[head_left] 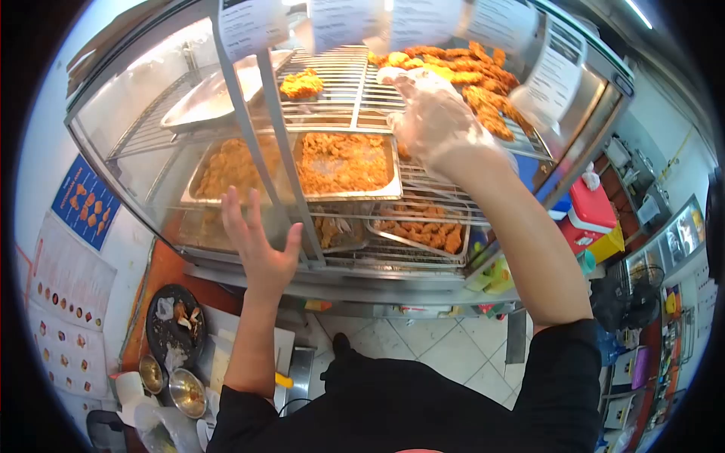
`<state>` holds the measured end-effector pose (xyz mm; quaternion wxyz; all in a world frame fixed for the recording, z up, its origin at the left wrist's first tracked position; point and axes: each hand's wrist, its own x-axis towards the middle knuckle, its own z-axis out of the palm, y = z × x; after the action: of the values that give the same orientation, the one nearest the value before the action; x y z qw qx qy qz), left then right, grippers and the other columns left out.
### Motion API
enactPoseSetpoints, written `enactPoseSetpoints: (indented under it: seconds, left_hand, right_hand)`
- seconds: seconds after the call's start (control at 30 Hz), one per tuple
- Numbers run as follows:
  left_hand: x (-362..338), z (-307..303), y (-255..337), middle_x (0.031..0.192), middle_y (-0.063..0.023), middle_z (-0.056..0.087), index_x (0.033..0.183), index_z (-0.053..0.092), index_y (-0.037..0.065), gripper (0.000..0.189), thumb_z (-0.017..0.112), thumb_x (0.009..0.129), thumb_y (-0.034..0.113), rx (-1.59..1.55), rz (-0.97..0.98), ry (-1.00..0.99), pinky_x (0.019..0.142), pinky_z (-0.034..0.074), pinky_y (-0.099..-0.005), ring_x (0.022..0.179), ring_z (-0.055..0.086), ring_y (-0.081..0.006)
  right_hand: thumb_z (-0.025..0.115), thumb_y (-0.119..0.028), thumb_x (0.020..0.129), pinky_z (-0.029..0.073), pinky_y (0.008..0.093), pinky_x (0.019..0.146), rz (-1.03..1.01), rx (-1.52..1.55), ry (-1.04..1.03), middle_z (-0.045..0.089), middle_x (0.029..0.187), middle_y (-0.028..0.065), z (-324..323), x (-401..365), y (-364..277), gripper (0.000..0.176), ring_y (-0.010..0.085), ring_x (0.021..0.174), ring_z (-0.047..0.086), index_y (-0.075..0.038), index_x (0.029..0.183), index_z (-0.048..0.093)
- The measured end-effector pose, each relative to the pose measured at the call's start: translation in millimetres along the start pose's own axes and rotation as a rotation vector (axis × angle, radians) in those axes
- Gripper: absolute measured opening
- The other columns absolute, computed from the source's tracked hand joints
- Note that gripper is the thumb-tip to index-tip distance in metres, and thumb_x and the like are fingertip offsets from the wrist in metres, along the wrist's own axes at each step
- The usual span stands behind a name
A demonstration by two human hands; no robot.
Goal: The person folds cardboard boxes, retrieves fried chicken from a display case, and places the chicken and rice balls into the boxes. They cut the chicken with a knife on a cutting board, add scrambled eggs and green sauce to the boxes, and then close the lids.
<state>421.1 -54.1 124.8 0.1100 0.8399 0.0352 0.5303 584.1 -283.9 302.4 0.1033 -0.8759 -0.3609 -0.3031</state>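
Note:
My right hand (434,121), in a clear plastic glove, reaches inside a heated display cabinet (362,291). It is over the upper wire rack (355,87), just left of and in front of rows of fried chicken pieces (483,75). Its fingers point left with the thumb apart, and nothing shows between them. A single fried piece (302,84) lies on the rack farther left. My bare left hand (260,245) is raised with fingers spread, at the cabinet's front by the metal door frame (291,162).
Below the upper rack sit a tray of fried pieces (347,162) and a lower tray (423,226). An empty-looking metal tray (219,94) rests upper left. A black pan (176,325) and metal bowls (187,392) stand left. A red cooler (589,215) is at right.

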Motion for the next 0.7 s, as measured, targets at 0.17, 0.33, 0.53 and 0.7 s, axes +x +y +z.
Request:
enactPoseSetpoints:
  seconds: [0.17,0.33,0.53,0.7]
  left_hand:
    - [0.6,66.8,-43.6,0.167,-0.0277,-0.005,0.164,-0.001,0.013,0.118,0.075,0.084,0.055,0.088,0.008,0.026,0.12,0.007,-0.0681,0.153,-0.005,-0.0529]
    - [-7.0,87.2,-59.3,0.167,-0.027,-0.008,0.164,-0.004,0.014,0.124,0.075,0.08,0.061,0.073,-0.006,0.071,0.117,0.001,-0.0718,0.153,-0.009,-0.051]
    - [-10.9,79.7,-66.1,0.167,-0.0276,-0.004,0.165,0.003,0.014,0.117,0.075,0.082,0.057,0.03,0.006,0.064,0.117,0.002,-0.0717,0.153,-0.006,-0.0512]
    - [-24.3,16.1,-52.2,0.16,-0.0291,0.023,0.157,0.033,0.009,0.087,0.077,0.087,0.035,-0.273,-0.082,-0.109,0.119,0.021,-0.0637,0.148,0.024,-0.0502]
  right_hand:
    - [0.025,-0.041,0.101,0.049,0.0412,0.102,0.427,-0.063,-0.617,0.062,0.137,0.012,-9.7,115.3,-36.0,0.055,0.0291,0.128,0.057,-0.01,0.135,0.056]
    - [0.032,-0.037,0.099,0.05,0.0413,0.099,0.417,-0.197,-0.563,0.064,0.133,0.0125,30.1,174.9,-11.4,0.05,0.0293,0.122,0.06,-0.01,0.134,0.057]
    - [0.039,-0.032,0.097,0.051,0.0413,0.096,0.337,-0.208,-0.492,0.066,0.127,0.013,58.2,204.6,15.8,0.045,0.0295,0.114,0.063,-0.01,0.132,0.058]
    - [0.046,-0.027,0.095,0.053,0.0414,0.093,0.232,-0.121,-0.416,0.068,0.122,0.0134,59.9,206.6,40.5,0.042,0.0298,0.107,0.066,-0.01,0.131,0.059]
